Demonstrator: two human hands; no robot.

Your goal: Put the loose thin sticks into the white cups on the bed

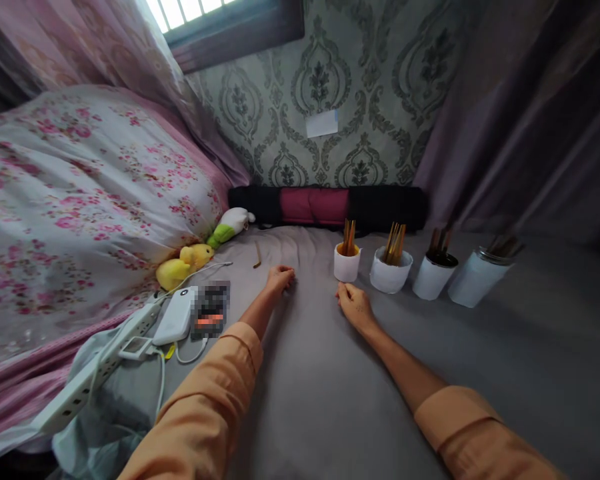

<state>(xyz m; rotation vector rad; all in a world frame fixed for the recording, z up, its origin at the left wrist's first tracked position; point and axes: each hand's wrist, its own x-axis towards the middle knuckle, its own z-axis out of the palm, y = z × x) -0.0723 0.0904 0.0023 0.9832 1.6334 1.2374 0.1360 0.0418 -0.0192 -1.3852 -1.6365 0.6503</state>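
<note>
Head view: left hand [280, 278] and right hand [353, 304] low over a wrinkled gray sheet [300, 387], the right just before a white cup [347, 267] of sticks [349, 238].
From where I stand, both hands' fingers curl inward; I cannot tell whether either grip is closed on anything. A forward knock could topple that cup, its tall sticks perhaps making it top-heavy.

Sticks [349, 239] in containers [347, 268], lower ends hidden

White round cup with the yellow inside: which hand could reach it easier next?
Probably the right hand: its fingers are just in front of that white, round, yellow-lined cup, while the left hand is farther away.
</note>
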